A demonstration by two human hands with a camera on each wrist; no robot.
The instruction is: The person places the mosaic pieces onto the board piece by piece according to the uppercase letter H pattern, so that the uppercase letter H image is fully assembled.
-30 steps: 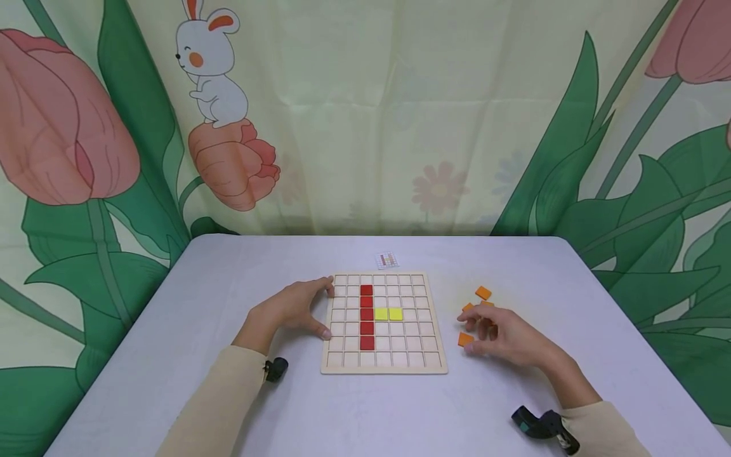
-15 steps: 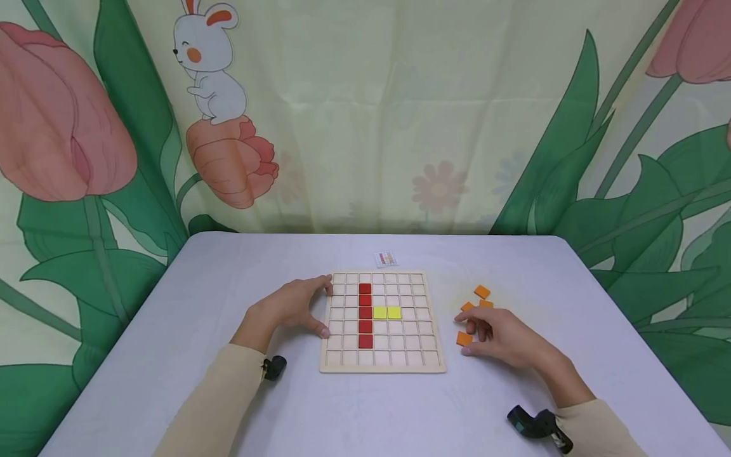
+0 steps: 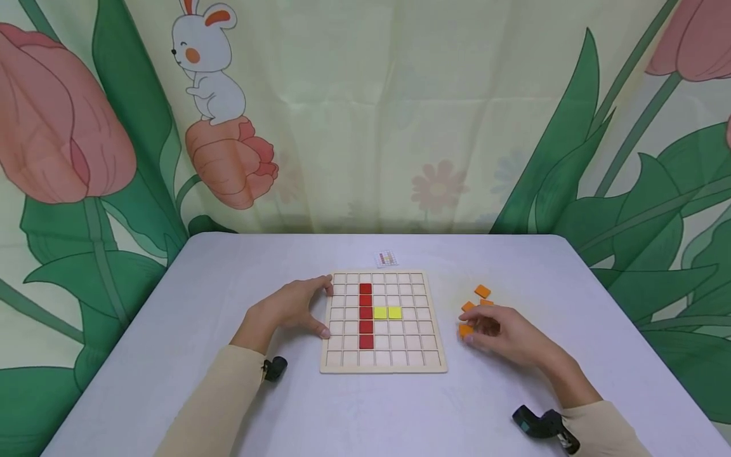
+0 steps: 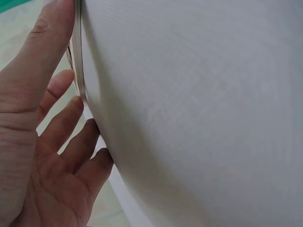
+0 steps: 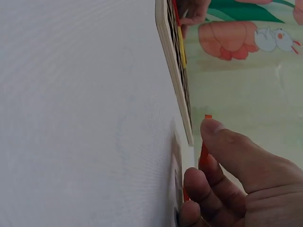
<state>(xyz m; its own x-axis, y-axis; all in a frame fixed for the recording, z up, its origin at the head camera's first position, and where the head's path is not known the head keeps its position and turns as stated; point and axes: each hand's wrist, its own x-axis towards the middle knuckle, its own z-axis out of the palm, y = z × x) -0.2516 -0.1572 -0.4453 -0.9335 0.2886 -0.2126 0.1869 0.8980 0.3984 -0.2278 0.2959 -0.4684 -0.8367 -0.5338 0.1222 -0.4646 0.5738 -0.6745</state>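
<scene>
A wooden grid board [image 3: 405, 362] lies flat on the table, with a column of several red tiles [image 3: 365, 312] and two yellow tiles [image 3: 395, 312] beside it. At the board's left edge, my left hand [image 3: 288, 308] rests its thumb and forefinger, spread apart. My right hand [image 3: 514, 333] is to the right of the board and pinches an orange tile [image 3: 465, 330] between thumb and fingers. In the right wrist view the thumb [image 5: 227, 137] covers part of that orange tile [image 5: 204, 155]. More orange tiles [image 3: 482, 291] lie just beyond this hand, one partly hidden by it.
A small printed card [image 3: 386, 259] with a coloured grid lies behind the board. White cloth covers the table [image 3: 228, 266], whose back edge meets a hanging curtain [image 3: 354, 127] printed with tulips and a rabbit.
The right thumb and fingers have closed on the nearest orange tile, which has risen a little from its place. The left hand and the board stay put.
</scene>
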